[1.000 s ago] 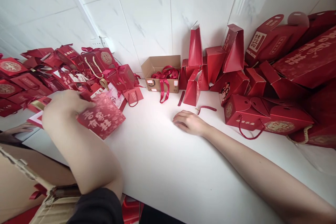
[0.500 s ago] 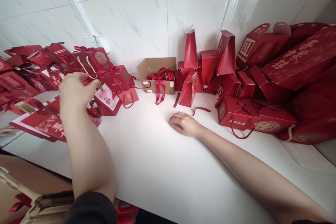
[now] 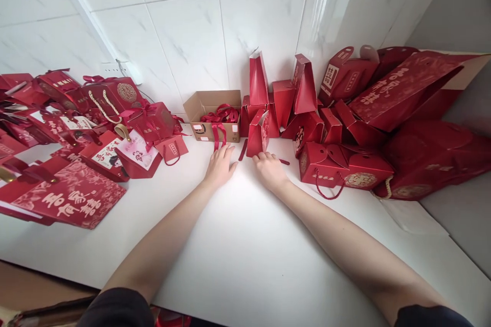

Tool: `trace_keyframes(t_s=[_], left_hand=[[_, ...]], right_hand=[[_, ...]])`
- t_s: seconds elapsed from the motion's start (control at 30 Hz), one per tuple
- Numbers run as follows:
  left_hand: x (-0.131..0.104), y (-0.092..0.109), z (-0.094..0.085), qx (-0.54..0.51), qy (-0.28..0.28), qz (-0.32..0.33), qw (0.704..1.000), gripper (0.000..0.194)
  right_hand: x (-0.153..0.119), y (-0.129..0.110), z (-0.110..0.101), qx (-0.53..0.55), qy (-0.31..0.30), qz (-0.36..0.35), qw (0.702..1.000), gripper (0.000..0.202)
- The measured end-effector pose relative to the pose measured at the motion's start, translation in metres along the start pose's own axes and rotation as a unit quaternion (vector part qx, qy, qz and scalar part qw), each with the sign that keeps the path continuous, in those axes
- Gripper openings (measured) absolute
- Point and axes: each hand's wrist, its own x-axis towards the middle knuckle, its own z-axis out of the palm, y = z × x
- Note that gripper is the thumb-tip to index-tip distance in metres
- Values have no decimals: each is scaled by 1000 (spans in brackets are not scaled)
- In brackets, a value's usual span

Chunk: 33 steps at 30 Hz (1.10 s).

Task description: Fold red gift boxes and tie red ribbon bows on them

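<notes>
My left hand [image 3: 220,167] rests on the white table [image 3: 230,245], fingers stretched forward and thumb apart. Its fingertips are at the lower end of a red ribbon [image 3: 219,135] hanging over the front of a cardboard box [image 3: 201,132]; whether they touch it is unclear. My right hand [image 3: 270,170] has curled fingers at the foot of an upright red gift box [image 3: 258,135]. It covers part of a dark red strap [image 3: 284,162]; what its fingers grip, if anything, is hidden. Another dark red strap [image 3: 243,150] lies between the hands.
Red gift boxes, among them a small bag [image 3: 175,149] and a box with a pink card [image 3: 138,153], crowd the left side. A wide red box with rope handles [image 3: 345,166] and larger red boxes fill the right. A tiled wall [image 3: 184,36] stands behind.
My left hand has come from the gift boxes on the left to the front of the cardboard box. My right hand has moved forward over the strap. The view has turned right.
</notes>
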Motion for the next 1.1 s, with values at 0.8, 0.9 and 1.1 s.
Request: trace_keyframes(t_s=[0.8,0.9,1.1], left_hand=[[93,33,-12,-217,201,-124,947,22],[86,18,-38,-312,260,-111,907,20],[27,9,-54,-499,218,-165,822,24]], right_hand=[[8,7,1,-8,-74,67,995,33],[8,12,3,12,-68,73,995,34],[12,32,7,94,-42,83,991,34]])
